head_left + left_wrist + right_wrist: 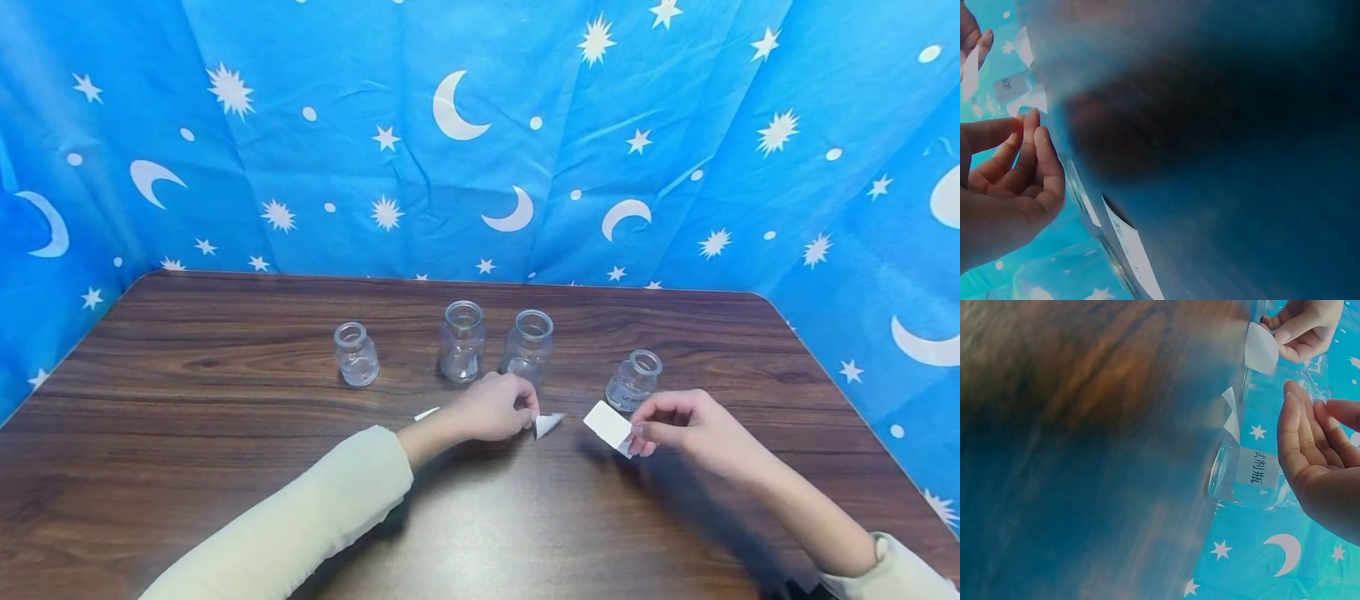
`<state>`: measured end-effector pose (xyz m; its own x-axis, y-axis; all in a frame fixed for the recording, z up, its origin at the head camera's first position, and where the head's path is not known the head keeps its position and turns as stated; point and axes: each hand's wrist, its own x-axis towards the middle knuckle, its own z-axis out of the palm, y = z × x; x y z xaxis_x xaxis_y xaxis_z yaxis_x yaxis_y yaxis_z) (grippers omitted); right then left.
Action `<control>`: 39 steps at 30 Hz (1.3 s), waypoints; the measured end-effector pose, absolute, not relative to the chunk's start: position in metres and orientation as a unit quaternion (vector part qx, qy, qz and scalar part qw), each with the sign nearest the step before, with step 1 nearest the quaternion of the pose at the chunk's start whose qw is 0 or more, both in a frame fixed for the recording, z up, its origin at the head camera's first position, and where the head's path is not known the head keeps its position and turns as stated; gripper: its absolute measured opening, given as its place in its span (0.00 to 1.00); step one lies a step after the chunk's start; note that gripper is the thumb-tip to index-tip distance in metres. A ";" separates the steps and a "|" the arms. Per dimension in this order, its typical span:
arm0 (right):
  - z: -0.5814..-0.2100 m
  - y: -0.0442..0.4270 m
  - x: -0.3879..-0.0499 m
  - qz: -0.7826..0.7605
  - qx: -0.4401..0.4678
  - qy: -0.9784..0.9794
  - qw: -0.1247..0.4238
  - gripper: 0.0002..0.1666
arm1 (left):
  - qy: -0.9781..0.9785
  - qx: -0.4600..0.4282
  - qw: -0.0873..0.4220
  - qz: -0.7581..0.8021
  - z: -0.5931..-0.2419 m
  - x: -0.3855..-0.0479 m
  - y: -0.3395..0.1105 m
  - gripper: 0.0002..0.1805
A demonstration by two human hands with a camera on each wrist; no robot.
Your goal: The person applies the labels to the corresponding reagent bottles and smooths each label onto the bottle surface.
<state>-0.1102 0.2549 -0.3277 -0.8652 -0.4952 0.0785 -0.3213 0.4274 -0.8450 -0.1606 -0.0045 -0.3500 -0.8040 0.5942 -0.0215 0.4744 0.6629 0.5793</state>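
Observation:
My right hand (686, 425) pinches a white rectangular label (607, 425) by its edge, above the table. My left hand (495, 408) has thumb and fingers together on a small white piece of paper (1261, 350), in front of the jars. Close to its fingertips is a folded paper scrap (549, 424). Right of the label stands a small clear glass jar (632, 379); its label (1257, 467) carries dark characters. Behind my left hand are two taller glass jars, one at left (462, 346) and one at right (529, 346). The right one is partly hidden.
A smaller clear jar (357, 358) stands alone at the left. Another white paper scrap (426, 412) lies beside my left forearm. The dark wooden table (187, 433) ends at a blue curtain (337, 167) with moons and stars.

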 end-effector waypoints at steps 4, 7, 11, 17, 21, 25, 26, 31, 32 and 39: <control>-0.331 0.254 -0.111 -0.479 -0.235 0.841 0.087 0.04 | 0.908 0.310 0.099 0.263 -0.352 -0.158 -0.004 0.05; -0.331 0.250 -0.112 -0.484 -0.232 0.840 0.082 0.05 | 0.910 0.312 0.091 0.256 -0.349 -0.156 -0.005 0.04; -0.330 0.244 -0.113 -0.493 -0.230 0.836 0.074 0.05 | 0.902 0.307 0.077 0.293 -0.339 -0.153 -0.011 0.05; -0.329 0.233 -0.116 -0.507 -0.215 0.832 0.064 0.05 | 0.858 0.319 0.062 0.398 -0.320 -0.143 -0.017 0.07; -0.327 0.224 -0.118 -0.516 -0.223 0.824 0.066 0.05 | 0.841 0.314 0.068 0.436 -0.317 -0.135 -0.015 0.07; -0.326 0.214 -0.117 -0.535 -0.248 0.804 0.075 0.06 | 0.834 0.306 0.076 0.452 -0.322 -0.131 -0.011 0.08; -0.326 0.212 -0.117 -0.540 -0.252 0.799 0.078 0.06 | 0.834 0.304 0.077 0.454 -0.323 -0.131 -0.010 0.09; -0.327 0.203 -0.117 -0.559 -0.272 0.778 0.087 0.09 | 0.828 0.306 0.084 0.462 -0.328 -0.131 -0.010 0.10; -0.328 0.202 -0.117 -0.563 -0.275 0.774 0.090 0.10 | 0.826 0.307 0.086 0.465 -0.329 -0.131 -0.010 0.10; -0.332 0.198 -0.119 -0.575 -0.285 0.761 0.096 0.14 | 0.810 0.303 0.090 0.494 -0.333 -0.135 -0.014 0.10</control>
